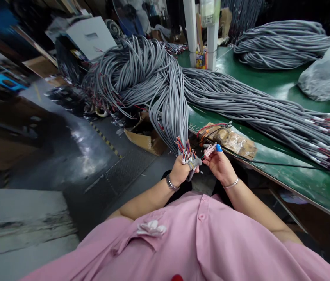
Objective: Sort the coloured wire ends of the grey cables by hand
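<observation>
My left hand [181,169] is closed around the stripped ends of a bundle of grey cables [172,101], and short coloured wires [186,146] fan out above the fist. A grey wrap covers a finger of this hand. Just to the right, my right hand [219,166] pinches a small pale pink piece [210,150], whose kind I cannot make out. Thin wires run from the left hand towards it. Blue tape [219,148] is around a right fingertip. The two hands are close together in front of the bench edge.
The green bench [284,88] carries a long cable bundle [255,99], a coiled bundle [282,45] and a plastic bag [329,70]. A taped wooden block [229,138] lies near its edge. An open cardboard box [147,134] is on the floor below the hanging cables.
</observation>
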`<state>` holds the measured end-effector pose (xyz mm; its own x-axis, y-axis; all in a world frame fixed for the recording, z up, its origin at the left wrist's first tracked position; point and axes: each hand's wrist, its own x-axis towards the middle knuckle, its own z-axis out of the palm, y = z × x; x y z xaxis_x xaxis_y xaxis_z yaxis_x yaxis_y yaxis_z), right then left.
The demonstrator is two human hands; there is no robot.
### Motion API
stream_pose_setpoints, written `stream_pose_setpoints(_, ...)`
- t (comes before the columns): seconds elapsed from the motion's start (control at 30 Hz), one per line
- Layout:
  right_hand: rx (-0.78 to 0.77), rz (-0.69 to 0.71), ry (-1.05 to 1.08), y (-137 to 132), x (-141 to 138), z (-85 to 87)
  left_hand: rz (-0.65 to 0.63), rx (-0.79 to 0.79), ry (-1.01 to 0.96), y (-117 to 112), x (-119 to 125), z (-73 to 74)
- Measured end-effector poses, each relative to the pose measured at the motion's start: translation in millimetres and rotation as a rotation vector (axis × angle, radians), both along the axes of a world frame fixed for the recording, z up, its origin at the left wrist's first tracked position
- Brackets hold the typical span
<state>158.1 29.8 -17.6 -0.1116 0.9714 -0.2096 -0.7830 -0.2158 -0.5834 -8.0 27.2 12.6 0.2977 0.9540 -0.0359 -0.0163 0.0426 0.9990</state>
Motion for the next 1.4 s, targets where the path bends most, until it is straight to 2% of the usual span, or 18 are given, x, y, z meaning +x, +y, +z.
stream_pose_setpoints(0.17, -0.065, -0.019, 0.052, 1, -1, -0.7, 0.043, 0.026, 0.021, 0, 3, -2.8)
stream_pose_setpoints(0.5, -0.067, -0.057, 0.078, 3, -5, -2.7, 0.012, 0.117, 0.138, -1, 4, 2.0)
stream_pose_setpoints(0.67, -0.048, 0.003, 0.097, 0, -3, -3.0, 0.015, 0.124, 0.113, -3, 1, 0.8)
stream_pose_setpoints(0.87, -0.03, 0.067, 0.061, 1, 1, 0.1, 0.083, 0.105, 0.028, -6, -3, -2.4)
stream_pose_setpoints(1.13, 0.018, -0.042, -0.062, -1, -2, -1.6, 0.124, 0.112, 0.023, -6, 7, 1.2)
stream_pose_setpoints(1.4, -0.103, -0.064, 0.094, 5, -6, -0.7, 0.109, 0.126, 0.073, -5, 9, 2.4)
